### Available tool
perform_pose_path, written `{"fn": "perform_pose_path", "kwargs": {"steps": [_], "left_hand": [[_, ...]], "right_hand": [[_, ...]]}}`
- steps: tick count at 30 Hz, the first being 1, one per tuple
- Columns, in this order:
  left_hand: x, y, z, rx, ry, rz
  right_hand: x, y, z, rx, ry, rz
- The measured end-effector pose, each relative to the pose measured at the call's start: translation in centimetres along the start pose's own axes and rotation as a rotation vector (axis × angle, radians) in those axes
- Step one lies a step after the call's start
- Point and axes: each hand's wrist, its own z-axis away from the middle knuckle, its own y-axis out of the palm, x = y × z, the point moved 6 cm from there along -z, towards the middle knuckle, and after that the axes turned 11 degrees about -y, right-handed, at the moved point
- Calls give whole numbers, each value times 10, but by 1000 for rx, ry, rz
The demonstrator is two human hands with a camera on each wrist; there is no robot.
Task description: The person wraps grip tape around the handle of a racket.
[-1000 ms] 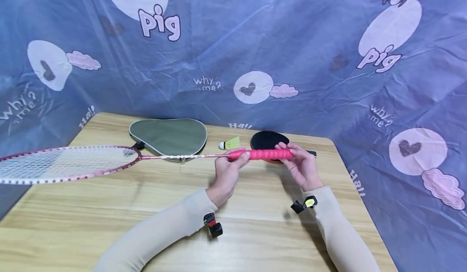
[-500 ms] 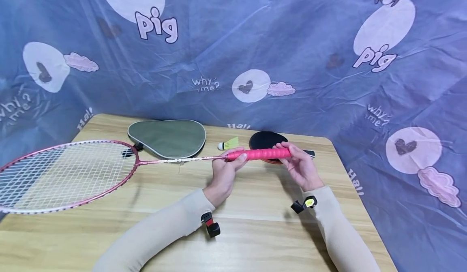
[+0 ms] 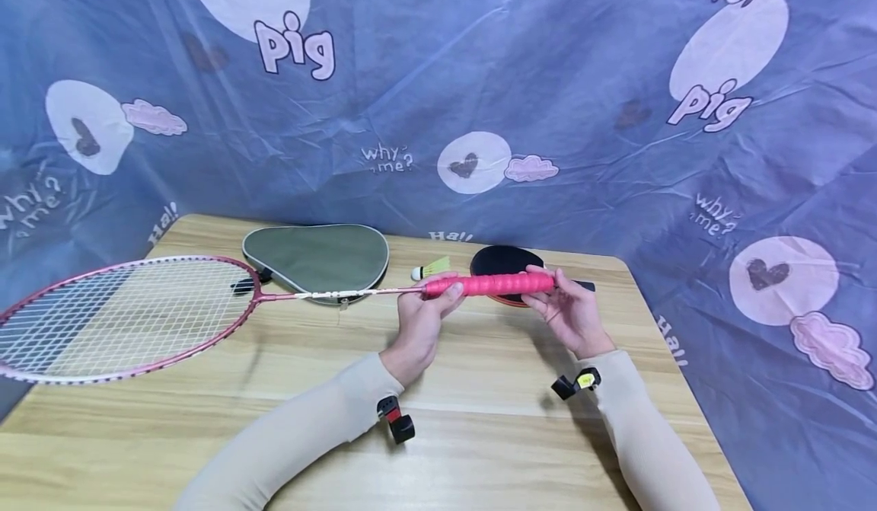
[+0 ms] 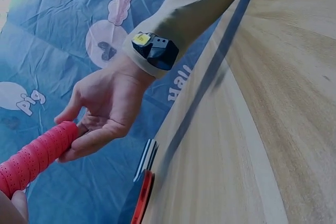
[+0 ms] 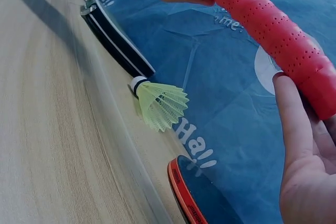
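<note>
A badminton racket with a pink perforated grip (image 3: 507, 285) is held level above the table, its red-and-white head (image 3: 157, 317) out to the left. My left hand (image 3: 418, 332) grips the handle where it meets the shaft, the thumb lying along the top. At the butt end, my right hand (image 3: 572, 317) holds the grip between thumb and fingers. The left wrist view shows this right hand (image 4: 113, 100) with its thumb and fingertips on either side of the grip's end. The right wrist view shows the ridged wrap (image 5: 273, 30) running between both hands.
On the wooden table (image 3: 466, 450) behind the racket lie a green paddle case (image 3: 322, 256), a yellow shuttlecock (image 3: 434, 267) and a black table tennis paddle (image 3: 503, 260), partly hidden by the pink grip. Blue printed cloth (image 3: 384, 92) surrounds the table's back and sides.
The racket has rolled about its shaft, so its string face shows wider than a second ago. My right hand has shifted slightly right, toward the butt end; my left hand keeps its hold.
</note>
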Motion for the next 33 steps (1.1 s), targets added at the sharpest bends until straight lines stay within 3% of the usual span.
{"fn": "perform_pose_path", "kwargs": {"steps": [5,13,16,21,26,33], "left_hand": [[0,1,0,-9,5,-11],[1,-1,0,-23,2,-18],[-3,-2,-1,-27,14,-14],[-6,-1,-2,-21,19,-8],[-4,-5,-3,-37,24,-111],[-7,-9,-2,-34,79,-234]], "right_hand": [[1,0,0,-11,-32,7],[-11,-6,4,-133,48,-137],[-12,-5,2,-118,29,-61],[-5,-3,1,-80,-61,195],[1,-2,4,-74,-93,439],[7,-2,6,-41,-53,465]]}}
